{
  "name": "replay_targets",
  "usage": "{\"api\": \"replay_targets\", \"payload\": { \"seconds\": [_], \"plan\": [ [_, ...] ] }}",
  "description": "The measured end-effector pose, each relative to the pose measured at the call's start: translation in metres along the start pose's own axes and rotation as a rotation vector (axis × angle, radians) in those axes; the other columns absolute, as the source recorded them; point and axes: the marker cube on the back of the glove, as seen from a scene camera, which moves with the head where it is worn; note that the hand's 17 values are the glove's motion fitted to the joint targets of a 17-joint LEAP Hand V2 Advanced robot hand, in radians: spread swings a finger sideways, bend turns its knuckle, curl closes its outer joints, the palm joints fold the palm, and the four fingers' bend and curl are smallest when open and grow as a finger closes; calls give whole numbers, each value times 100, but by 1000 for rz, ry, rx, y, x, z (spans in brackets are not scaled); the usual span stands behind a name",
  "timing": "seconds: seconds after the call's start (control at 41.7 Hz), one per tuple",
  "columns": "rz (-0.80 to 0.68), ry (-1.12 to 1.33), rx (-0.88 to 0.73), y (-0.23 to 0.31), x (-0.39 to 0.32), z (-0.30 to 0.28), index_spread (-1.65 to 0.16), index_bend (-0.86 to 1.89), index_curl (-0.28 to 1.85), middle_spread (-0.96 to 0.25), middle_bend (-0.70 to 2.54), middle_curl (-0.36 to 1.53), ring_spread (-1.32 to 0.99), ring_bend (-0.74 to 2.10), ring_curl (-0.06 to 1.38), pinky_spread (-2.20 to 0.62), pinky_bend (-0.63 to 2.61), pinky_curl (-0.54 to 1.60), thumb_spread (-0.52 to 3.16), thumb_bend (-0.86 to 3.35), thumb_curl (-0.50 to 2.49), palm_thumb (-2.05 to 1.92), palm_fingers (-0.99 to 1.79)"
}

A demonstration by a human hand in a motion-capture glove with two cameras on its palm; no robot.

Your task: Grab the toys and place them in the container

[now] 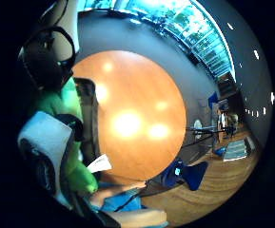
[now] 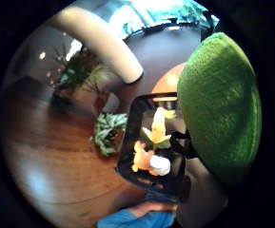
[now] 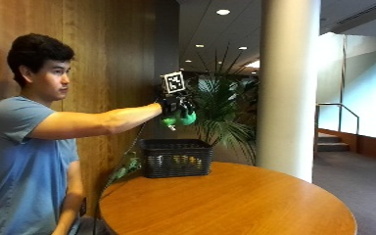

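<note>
In the outside view my gloved right hand (image 3: 175, 105) is raised well above the black mesh basket (image 3: 175, 157), arm stretched out. Its fingers grip a green plush toy (image 3: 181, 119), which hangs just under the palm. The thumb side palm view shows the same green toy (image 2: 220, 104) close to the palm. Below it lies the basket (image 2: 127, 159), holding a yellow toy (image 2: 157, 129), an orange toy (image 2: 140, 159) and a white one (image 2: 160, 165). In the little finger side view the green toy (image 1: 64, 102) is beside the basket's edge (image 1: 90, 118).
The basket stands at the back left of a round wooden table (image 3: 240, 200). A wide white pillar (image 3: 289, 83) rises behind the table, and a potted palm (image 3: 225, 110) stands behind the basket. A wood-panelled wall runs along the left.
</note>
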Motion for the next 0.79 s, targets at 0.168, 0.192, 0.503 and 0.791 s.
{"api": "replay_targets", "payload": {
  "seconds": [0.168, 0.192, 0.503, 0.791],
  "plan": [
    [-35, -108, -62, 23, 6, 12, -36, 18, 46, -35, 41, 62, -47, 100, 59, -33, 131, 38, 91, 9, 83, 69, 63],
    [-29, -91, -81, 25, 6, 15, -35, 18, 46, -35, 41, 63, -47, 100, 60, -33, 131, 38, 91, 9, 84, 70, 63],
    [-4, -118, -362, 52, 3, 58, -27, 10, 42, -14, 21, 64, -26, 88, 61, -20, 156, 46, 112, -15, 58, -1, -5],
    [21, 98, -207, 38, 27, 42, -25, 14, 35, 8, 13, 47, -1, 38, 42, 0, 152, 41, 106, -12, 40, -16, -34]
  ]
}}
